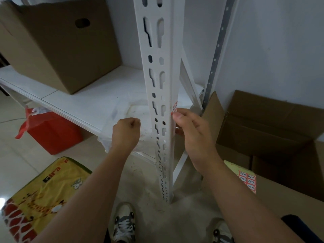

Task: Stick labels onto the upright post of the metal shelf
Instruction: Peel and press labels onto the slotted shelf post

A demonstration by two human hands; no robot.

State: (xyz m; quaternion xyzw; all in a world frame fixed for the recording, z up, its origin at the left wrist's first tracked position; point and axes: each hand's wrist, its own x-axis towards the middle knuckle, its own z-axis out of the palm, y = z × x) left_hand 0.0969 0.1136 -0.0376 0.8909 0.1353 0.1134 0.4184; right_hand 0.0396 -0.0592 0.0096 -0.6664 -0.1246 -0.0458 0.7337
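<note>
The white perforated upright post (158,95) of the metal shelf runs down the middle of the view. A small red-bordered label (175,106) with handwriting lies against the post's right edge, just above shelf height. My right hand (194,135) pinches the label's lower end at that edge, thumb tip on top and fingers behind the post. My left hand (127,131) hovers just left of the post, curled into a fist with nothing in it. A sheet of more red labels (248,180) lies on a cardboard box at the lower right.
A white shelf board (84,100) carries a large cardboard box (59,44). A red bag (50,132) sits under the shelf, and a yellow printed bag (43,195) lies on the floor. Open cardboard boxes (266,127) stand to the right. My shoes (123,225) are near the post's foot.
</note>
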